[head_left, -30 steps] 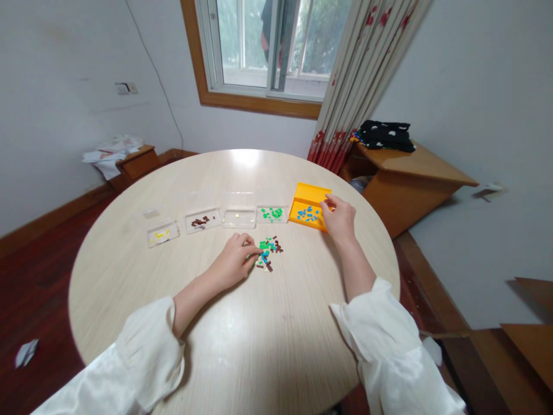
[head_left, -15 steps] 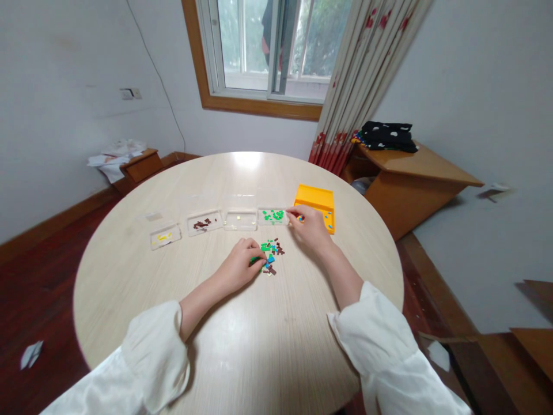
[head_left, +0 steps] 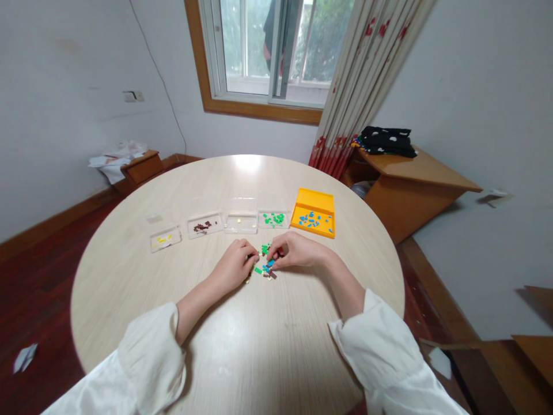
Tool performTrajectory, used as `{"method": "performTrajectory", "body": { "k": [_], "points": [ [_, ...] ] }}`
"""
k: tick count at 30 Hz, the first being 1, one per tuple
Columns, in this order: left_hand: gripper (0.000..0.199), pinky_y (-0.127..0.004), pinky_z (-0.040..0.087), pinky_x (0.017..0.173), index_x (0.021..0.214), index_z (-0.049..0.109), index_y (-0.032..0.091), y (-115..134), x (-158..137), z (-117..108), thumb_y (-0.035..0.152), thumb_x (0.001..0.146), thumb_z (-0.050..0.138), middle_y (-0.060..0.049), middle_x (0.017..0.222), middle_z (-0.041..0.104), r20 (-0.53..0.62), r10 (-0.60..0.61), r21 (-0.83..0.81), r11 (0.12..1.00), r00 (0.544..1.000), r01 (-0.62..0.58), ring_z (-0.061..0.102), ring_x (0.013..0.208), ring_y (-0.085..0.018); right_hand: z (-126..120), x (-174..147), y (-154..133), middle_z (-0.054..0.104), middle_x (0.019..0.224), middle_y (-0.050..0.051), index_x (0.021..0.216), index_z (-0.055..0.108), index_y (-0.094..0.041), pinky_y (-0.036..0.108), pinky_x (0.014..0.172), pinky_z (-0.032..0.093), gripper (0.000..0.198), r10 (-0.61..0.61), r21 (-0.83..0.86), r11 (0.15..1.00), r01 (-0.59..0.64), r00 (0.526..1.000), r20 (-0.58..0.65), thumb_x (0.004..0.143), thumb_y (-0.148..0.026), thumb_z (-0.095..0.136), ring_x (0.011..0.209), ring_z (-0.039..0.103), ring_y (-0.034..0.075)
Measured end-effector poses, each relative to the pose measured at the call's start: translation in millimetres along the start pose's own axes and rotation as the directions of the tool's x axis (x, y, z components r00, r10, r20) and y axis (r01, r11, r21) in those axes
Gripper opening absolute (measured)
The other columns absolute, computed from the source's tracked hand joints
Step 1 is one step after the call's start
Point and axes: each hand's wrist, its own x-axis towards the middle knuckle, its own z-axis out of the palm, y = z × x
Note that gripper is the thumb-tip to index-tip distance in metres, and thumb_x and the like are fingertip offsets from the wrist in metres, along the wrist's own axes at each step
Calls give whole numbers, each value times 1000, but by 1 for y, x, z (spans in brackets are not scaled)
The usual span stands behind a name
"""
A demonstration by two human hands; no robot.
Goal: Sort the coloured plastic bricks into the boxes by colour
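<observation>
A small pile of mixed toy building bricks (head_left: 258, 270), green, blue, brown and cream, lies on the table between my hands. My right hand (head_left: 296, 249) reaches over its right side, thumb and forefinger closing on a blue brick (head_left: 271, 263). At the left edge of the pile is my left hand (head_left: 235, 264), its fingers curled and fingertips together; whatever they hold is hidden. Behind the pile, a clear box (head_left: 262, 226) holds green bricks, and an open orange case (head_left: 314, 197) holds blue ones.
Further left on the round table (head_left: 242, 346) stand a clear box of cream bricks (head_left: 241, 230), one of brown bricks (head_left: 190, 231) and one of yellow bricks (head_left: 152, 245). Their transparent lids stand or lie behind. A wooden cabinet (head_left: 415, 184) stands beyond the table's right edge.
My right hand has moved from beside the green-brick box and orange case down to the pile, uncovering the case's blue bricks. My left hand has drawn slightly left, baring more of the pile.
</observation>
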Motion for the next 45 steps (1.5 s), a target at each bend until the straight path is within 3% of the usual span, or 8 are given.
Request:
{"method": "performTrajectory", "body": {
  "k": [8,19,24,30,33,40,43,45],
  "points": [
    [26,-34,42,76,74,62,16,-1,2,-5,25,86,41,-7,75,60,-54,-43,46,998,998,46,53,80,-20,1,2,1,62,65,0,73,71,-14,20,55,38,8,-4,-45,999,6,999,38,70,-17,64,59,51,9],
    [21,-36,43,82,84,68,18,-10,0,-8,24,80,49,-6,84,62,-85,-49,39,998,995,52,55,88,-21,0,5,2,59,63,-1,75,62,-14,21,55,40,14,24,13,1000,-21,962,-270,80,-18,49,57,52,10],
    [21,-36,43,81,82,69,18,-13,1,-9,25,80,49,-7,84,63,-37,-62,52,997,997,64,56,86,-21,-11,7,17,65,75,3,79,64,-15,26,66,43,18,-21,-108,993,-41,852,-523,82,-23,47,69,56,14],
    [22,-34,44,77,76,67,17,-12,2,-11,22,79,46,-7,80,66,-8,-66,85,994,998,67,58,82,-21,-40,-2,48,65,80,7,74,62,-17,35,76,43,18,-40,-229,939,-257,580,-813,80,-21,46,76,58,19],
    [22,-33,44,76,77,68,17,-12,3,-12,21,79,46,-7,80,67,4,-78,82,994,997,77,59,80,-20,-50,-9,63,63,75,7,70,60,-18,36,75,44,18,-49,-246,909,-336,500,-864,80,-21,45,73,57,20],
    [25,-32,44,78,83,69,15,-8,2,-13,19,80,45,-8,84,69,17,-122,68,990,992,120,60,81,-20,-54,-14,77,61,72,10,71,63,-13,34,72,43,23,-17,-272,813,-515,445,-895,80,-17,42,72,56,21],
    [26,-31,44,77,86,69,15,-5,2,-14,21,81,44,-8,83,68,33,-135,60,989,990,133,59,80,-19,-54,-13,71,62,75,11,74,65,-11,33,72,43,24,-22,-272,823,-498,451,-892,81,-18,43,74,57,21],
    [25,-31,43,76,89,69,15,-3,1,-15,25,82,47,-7,81,67,44,-129,53,991,991,127,59,79,-19,-50,-9,63,63,77,10,76,66,-12,32,71,43,22,-48,-276,865,-419,478,-877,80,-18,46,72,57,19]
  ]
}}
